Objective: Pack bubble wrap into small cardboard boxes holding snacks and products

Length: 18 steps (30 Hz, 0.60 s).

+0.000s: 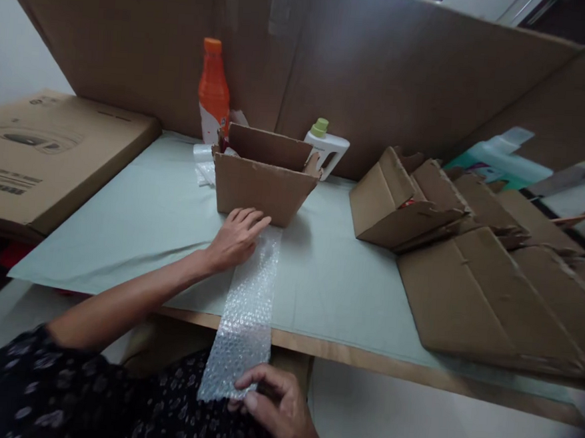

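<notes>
A long strip of bubble wrap [250, 303] runs from the foot of a small open cardboard box [262, 189] toward me and hangs over the table's front edge. My left hand [238, 238] rests on its far end with fingers extended, the tips right by the box's front wall. Near my lap, my right hand [280, 401] has the strip's near corner between thumb and fingers. Most of what lies inside the box is hidden by its front wall.
Behind the box stand an orange bottle [214, 90] and a white bottle with a green cap [327, 147]. Crumpled plastic [205, 165] lies left of it. Several cardboard boxes [468, 291] crowd the right side; a flat carton [56, 156] lies left. A tall cardboard wall [383, 72] closes the back.
</notes>
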Available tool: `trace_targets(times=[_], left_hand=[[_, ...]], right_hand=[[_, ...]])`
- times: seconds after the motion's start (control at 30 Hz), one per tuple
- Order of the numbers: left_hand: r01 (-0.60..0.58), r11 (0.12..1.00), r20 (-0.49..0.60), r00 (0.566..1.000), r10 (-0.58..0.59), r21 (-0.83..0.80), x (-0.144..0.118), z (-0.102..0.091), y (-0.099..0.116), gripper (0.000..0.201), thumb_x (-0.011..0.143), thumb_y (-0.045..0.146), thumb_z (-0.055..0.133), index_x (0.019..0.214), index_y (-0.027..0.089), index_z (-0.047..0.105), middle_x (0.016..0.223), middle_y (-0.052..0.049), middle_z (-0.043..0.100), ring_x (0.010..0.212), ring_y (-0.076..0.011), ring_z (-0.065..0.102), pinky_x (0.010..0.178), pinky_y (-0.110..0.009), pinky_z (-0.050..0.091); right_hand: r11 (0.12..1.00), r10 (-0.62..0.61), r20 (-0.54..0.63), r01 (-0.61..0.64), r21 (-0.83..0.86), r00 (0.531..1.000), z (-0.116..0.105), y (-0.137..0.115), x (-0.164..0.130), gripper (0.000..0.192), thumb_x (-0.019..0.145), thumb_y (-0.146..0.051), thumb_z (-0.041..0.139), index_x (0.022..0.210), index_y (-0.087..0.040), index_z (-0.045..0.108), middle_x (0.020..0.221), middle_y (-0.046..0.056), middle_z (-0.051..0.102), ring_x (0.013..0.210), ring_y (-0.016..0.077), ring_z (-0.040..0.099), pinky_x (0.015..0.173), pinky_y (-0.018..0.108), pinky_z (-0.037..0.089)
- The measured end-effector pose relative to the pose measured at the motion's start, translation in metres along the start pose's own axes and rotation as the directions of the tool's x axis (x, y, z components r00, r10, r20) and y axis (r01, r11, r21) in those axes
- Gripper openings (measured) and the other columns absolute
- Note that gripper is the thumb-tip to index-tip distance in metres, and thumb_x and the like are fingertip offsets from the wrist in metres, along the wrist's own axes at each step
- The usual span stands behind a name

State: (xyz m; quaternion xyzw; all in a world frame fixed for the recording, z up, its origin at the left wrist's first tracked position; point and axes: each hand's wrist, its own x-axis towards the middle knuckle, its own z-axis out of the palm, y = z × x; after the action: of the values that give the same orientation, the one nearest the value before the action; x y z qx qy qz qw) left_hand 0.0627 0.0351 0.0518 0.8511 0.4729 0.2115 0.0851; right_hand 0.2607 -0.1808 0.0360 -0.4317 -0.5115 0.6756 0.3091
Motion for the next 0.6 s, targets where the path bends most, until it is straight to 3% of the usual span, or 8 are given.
trace_targets(times=[0.07, 0.13, 0.2, 0.3, 0.4, 0.47, 0.53, 0.6], left_hand=[[-0.012, 0.942, 0.07, 0.997, 0.037, -0.334, -0.046, -0.021, 0.002, 0.05, 0.09, 0.02, 0.052, 0.141, 0.021, 0.052, 0.143, -0.012, 0.059, 0.133, -0.0284, 0.052, 0.113, -0.05, 0.038], [0.131, 0.739, 0.29, 0.953, 0.09, -0.661, -0.09, -0.035, 0.008, 0.046, 0.097, 0.034, 0.047, 0.142, 0.029, 0.052, 0.136, -0.009, 0.065, 0.127, -0.0275, 0.059, 0.108, -0.049, 0.045], [0.241, 0.6, 0.335, 0.941, 0.049, -0.763, -0.119, -0.036, 0.017, 0.065, 0.091, 0.049, 0.057, 0.151, 0.028, 0.042, 0.139, -0.011, 0.063, 0.129, -0.0309, 0.058, 0.107, -0.049, 0.046], [0.338, 0.646, 0.27, 0.941, -0.205, -0.685, -0.124, -0.012, 0.032, 0.076, 0.085, 0.046, 0.065, 0.152, 0.023, 0.039, 0.121, -0.011, 0.07, 0.11, -0.0265, 0.067, 0.095, -0.041, 0.052], [0.44, 0.727, 0.192, 0.895, -0.402, -0.527, -0.103, 0.019, 0.036, 0.058, 0.089, 0.029, 0.053, 0.146, 0.018, 0.046, 0.085, -0.002, 0.071, 0.076, -0.0181, 0.067, 0.074, -0.031, 0.052], [0.465, 0.767, 0.202, 0.885, -0.419, -0.442, -0.09, 0.031, 0.033, 0.063, 0.087, 0.025, 0.053, 0.148, 0.017, 0.042, 0.08, 0.0, 0.071, 0.069, -0.0172, 0.065, 0.068, -0.029, 0.049], [0.468, 0.802, 0.229, 0.883, -0.409, -0.372, -0.084, 0.035, 0.028, 0.07, 0.085, 0.024, 0.056, 0.152, 0.018, 0.036, 0.083, 0.0, 0.072, 0.07, -0.0176, 0.066, 0.067, -0.029, 0.048], [0.461, 0.826, 0.247, 0.884, -0.397, -0.324, -0.084, 0.035, 0.024, 0.073, 0.085, 0.025, 0.057, 0.154, 0.018, 0.033, 0.084, 0.0, 0.073, 0.07, -0.0181, 0.067, 0.067, -0.029, 0.049]], right_hand=[[0.964, 0.011, -0.006, -0.009, 0.267, 1.0, -0.005, -0.003, 0.005, 0.032, 0.084, -0.05, 0.07, 0.097, -0.021, 0.071, 0.081, 0.006, 0.077, 0.073, 0.0185, 0.072, 0.068, 0.03, 0.054], [0.898, 0.014, -0.042, 0.006, 0.439, 0.999, -0.011, -0.009, 0.019, 0.033, 0.083, -0.049, 0.072, 0.096, -0.02, 0.07, 0.083, 0.008, 0.075, 0.076, 0.0192, 0.072, 0.067, 0.029, 0.053], [0.847, 0.006, -0.076, 0.035, 0.531, 0.997, -0.019, -0.017, 0.04, 0.033, 0.083, -0.048, 0.071, 0.097, -0.019, 0.068, 0.086, 0.009, 0.074, 0.079, 0.0203, 0.072, 0.064, 0.029, 0.053], [0.85, -0.011, -0.14, 0.083, 0.519, 0.99, -0.029, -0.024, 0.074, 0.039, 0.086, -0.047, 0.065, 0.113, -0.019, 0.063, 0.098, 0.013, 0.074, 0.084, 0.0227, 0.072, 0.061, 0.03, 0.055], [0.944, -0.065, -0.252, 0.141, 0.297, 0.966, -0.038, -0.021, 0.085, 0.058, 0.094, -0.043, 0.056, 0.146, -0.023, 0.039, 0.112, 0.014, 0.072, 0.082, 0.022, 0.073, 0.059, 0.031, 0.056], [0.979, -0.2, -0.318, 0.204, -0.022, 0.927, -0.043, -0.016, 0.076, 0.064, 0.097, -0.035, 0.055, 0.154, -0.028, 0.028, 0.115, 0.011, 0.071, 0.082, 0.0193, 0.072, 0.065, 0.032, 0.058], [0.865, -0.4, -0.263, 0.267, -0.424, 0.878, -0.045, -0.012, 0.063, 0.061, 0.095, -0.026, 0.059, 0.151, -0.032, 0.037, 0.119, 0.01, 0.07, 0.096, 0.0213, 0.071, 0.082, 0.04, 0.059], [0.625, -0.516, -0.098, 0.295, -0.722, 0.851, -0.044, -0.007, 0.054, 0.056, 0.09, -0.019, 0.063, 0.144, -0.03, 0.05, 0.132, 0.011, 0.065, 0.12, 0.0273, 0.062, 0.099, 0.05, 0.053]])
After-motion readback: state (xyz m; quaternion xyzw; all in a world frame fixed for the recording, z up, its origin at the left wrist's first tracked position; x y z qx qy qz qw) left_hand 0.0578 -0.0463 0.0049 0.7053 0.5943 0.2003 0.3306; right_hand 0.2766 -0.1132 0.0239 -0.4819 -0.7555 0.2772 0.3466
